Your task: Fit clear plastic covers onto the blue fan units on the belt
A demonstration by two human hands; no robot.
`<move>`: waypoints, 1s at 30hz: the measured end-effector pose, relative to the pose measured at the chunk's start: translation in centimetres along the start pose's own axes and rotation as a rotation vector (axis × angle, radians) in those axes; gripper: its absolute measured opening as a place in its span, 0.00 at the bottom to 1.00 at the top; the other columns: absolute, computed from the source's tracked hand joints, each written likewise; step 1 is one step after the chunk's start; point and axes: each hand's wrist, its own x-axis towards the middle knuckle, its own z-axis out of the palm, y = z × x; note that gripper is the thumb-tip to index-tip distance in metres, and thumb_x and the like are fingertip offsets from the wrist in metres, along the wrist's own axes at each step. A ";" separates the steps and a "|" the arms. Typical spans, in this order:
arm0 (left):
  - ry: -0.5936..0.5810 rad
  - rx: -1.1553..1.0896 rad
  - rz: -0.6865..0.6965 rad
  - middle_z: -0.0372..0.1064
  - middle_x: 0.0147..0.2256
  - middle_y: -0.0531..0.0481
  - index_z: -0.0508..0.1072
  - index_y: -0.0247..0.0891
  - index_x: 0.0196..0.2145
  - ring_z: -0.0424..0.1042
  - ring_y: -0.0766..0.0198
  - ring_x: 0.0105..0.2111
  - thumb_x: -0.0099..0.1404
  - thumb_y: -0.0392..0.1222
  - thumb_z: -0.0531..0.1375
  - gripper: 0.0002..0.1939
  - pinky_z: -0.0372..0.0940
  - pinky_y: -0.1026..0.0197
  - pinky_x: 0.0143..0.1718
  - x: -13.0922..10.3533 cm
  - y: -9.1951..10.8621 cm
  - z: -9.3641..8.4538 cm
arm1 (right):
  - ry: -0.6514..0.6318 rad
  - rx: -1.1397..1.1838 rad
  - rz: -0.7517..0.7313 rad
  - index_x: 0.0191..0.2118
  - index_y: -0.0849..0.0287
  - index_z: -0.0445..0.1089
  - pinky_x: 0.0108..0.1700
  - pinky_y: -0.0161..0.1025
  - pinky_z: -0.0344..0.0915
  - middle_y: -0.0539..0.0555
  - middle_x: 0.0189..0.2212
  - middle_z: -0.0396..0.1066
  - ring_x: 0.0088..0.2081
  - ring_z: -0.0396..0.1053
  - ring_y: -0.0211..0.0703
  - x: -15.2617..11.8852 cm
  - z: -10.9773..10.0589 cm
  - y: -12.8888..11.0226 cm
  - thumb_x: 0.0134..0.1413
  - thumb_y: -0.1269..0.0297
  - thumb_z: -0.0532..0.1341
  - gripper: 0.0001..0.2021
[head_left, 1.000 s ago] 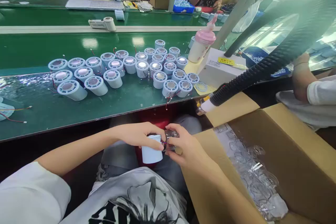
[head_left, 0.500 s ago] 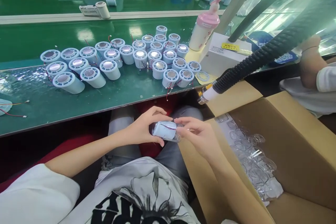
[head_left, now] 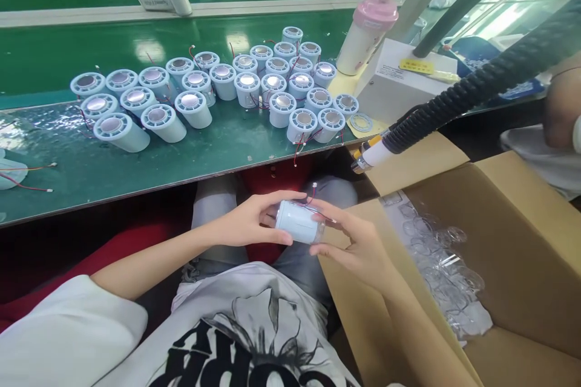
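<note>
Over my lap I hold a light-blue cylindrical housing (head_left: 297, 222) lying on its side, with thin red and dark wires along its top and a small white connector sticking up. My left hand (head_left: 254, 221) is wrapped around its left end, thumb underneath. At the right end, my right hand (head_left: 356, 239) grips it between thumb and fingers, where a clear plastic rim (head_left: 321, 232) shows. How far the clear plastic covers the housing I cannot tell. Several similar housings (head_left: 224, 83) stand on the green bench (head_left: 218, 139), their round metallic tops facing up.
An open cardboard box (head_left: 521, 254) at my right holds clear plastic pieces (head_left: 447, 266). A black corrugated hose (head_left: 440, 112) with a metal nozzle hangs over the box's near flap. Behind stand a grey-white device (head_left: 390, 81) and a pink-topped bottle (head_left: 367, 30). Another person's arm (head_left: 563, 106) is at far right.
The housing has turned in my hands, and its wires now stick up above it. My right fingers have spread wider around its right end. The camera view has shifted slightly.
</note>
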 end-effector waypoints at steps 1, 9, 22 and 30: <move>-0.007 0.042 0.027 0.62 0.57 0.42 0.61 0.44 0.59 0.69 0.55 0.51 0.53 0.39 0.68 0.37 0.67 0.55 0.50 -0.1 0.1 0.0 | -0.005 0.042 0.021 0.55 0.52 0.65 0.51 0.45 0.71 0.57 0.52 0.71 0.50 0.71 0.50 -0.1 0.0 0.0 0.46 0.62 0.69 0.28; -0.013 0.260 0.225 0.63 0.57 0.42 0.63 0.46 0.59 0.66 0.53 0.55 0.50 0.38 0.70 0.39 0.64 0.56 0.53 -0.3 0.5 0.0 | -0.021 0.369 0.196 0.47 0.52 0.67 0.45 0.40 0.74 0.52 0.45 0.74 0.45 0.73 0.45 0.2 -0.1 -0.8 0.44 0.62 0.70 0.22; -0.010 0.401 0.312 0.63 0.58 0.41 0.61 0.44 0.60 0.65 0.53 0.56 0.51 0.37 0.69 0.40 0.60 0.54 0.57 -0.5 0.6 -0.4 | -0.002 0.651 0.476 0.41 0.55 0.65 0.32 0.34 0.70 0.52 0.35 0.73 0.33 0.71 0.39 0.9 0.4 -1.5 0.43 0.53 0.69 0.21; -0.023 0.425 0.353 0.61 0.59 0.41 0.60 0.45 0.61 0.62 0.53 0.58 0.52 0.38 0.69 0.40 0.61 0.54 0.57 -0.4 0.5 -0.7 | 0.000 0.769 0.585 0.39 0.56 0.61 0.26 0.35 0.72 0.46 0.27 0.71 0.24 0.71 0.36 1.0 1.2 -0.7 0.48 0.49 0.64 0.20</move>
